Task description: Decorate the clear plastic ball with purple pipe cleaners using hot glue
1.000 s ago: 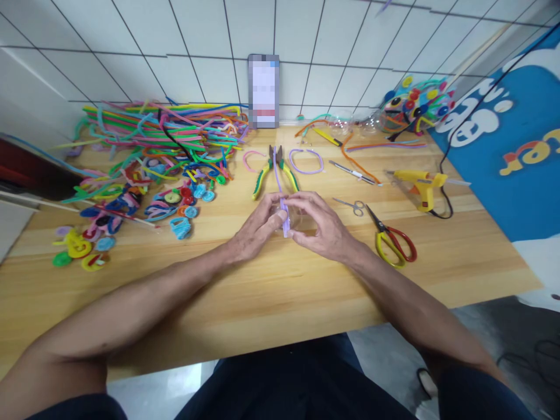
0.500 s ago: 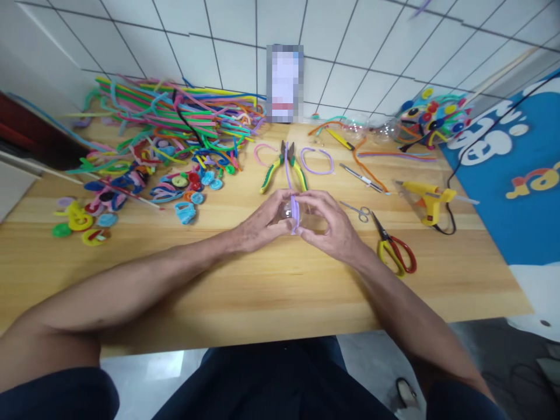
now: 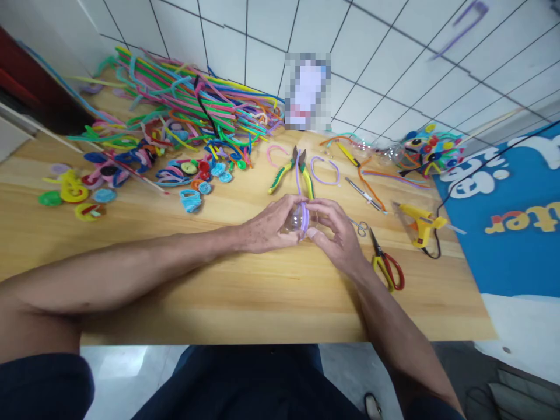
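Note:
Between my two hands is a clear plastic ball with a purple pipe cleaner wrapped around its middle. My left hand grips the ball from the left, thumb below and fingers above. From the right, my right hand has its fingertips and thumb on the purple band. One free end of the pipe cleaner sticks up toward the pliers, which lie spread just beyond my fingers. A purple loop and a pink curved piece lie beside the pliers.
Bundled pipe cleaners fill the back left, with small coiled shapes before them. At right lie scissors, small scissors, a craft knife and a yellow glue gun. A phone leans on the tiled wall.
My view has tilted and shifted, so the table appears rotated. Both hands still hold the ball, its clear left side now showing more between them.

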Motion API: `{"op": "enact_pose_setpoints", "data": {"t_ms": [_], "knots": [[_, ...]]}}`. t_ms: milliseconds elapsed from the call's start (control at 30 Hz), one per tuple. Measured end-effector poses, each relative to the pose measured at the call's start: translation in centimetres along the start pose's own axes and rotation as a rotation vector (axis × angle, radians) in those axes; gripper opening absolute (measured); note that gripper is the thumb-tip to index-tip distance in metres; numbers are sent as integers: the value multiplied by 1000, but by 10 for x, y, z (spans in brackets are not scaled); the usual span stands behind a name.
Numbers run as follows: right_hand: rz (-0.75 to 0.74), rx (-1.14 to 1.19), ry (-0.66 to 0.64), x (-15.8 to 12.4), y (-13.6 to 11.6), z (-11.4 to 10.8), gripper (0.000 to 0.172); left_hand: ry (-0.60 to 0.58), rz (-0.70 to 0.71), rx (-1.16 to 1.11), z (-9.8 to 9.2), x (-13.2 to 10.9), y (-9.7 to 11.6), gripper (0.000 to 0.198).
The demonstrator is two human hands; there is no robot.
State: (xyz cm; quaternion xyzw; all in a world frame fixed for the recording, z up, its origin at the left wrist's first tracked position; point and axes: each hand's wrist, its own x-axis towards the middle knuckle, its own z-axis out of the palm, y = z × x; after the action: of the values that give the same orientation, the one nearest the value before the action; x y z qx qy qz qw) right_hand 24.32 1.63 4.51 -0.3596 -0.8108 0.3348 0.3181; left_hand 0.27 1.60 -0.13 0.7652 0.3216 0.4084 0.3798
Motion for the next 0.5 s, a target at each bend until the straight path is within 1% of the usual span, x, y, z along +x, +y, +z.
{"op": "enact_pose_setpoints", "data": {"t_ms": [100, 167, 300, 400, 500], "knots": [[40, 73, 22, 0, 0, 0, 33, 30, 45, 41, 3, -1, -1, 67], [69, 150, 51, 0, 2, 1, 33, 50, 105, 82, 4, -1, -1, 68], [129, 275, 106, 1, 10, 2, 42, 68, 215, 160, 4, -2, 1, 75], [174, 325, 115, 2, 12, 4, 49, 68, 245, 190, 3, -3, 1, 80], [195, 350, 114, 1, 10, 7, 51, 59, 249, 187, 4, -4, -1, 83]]}}
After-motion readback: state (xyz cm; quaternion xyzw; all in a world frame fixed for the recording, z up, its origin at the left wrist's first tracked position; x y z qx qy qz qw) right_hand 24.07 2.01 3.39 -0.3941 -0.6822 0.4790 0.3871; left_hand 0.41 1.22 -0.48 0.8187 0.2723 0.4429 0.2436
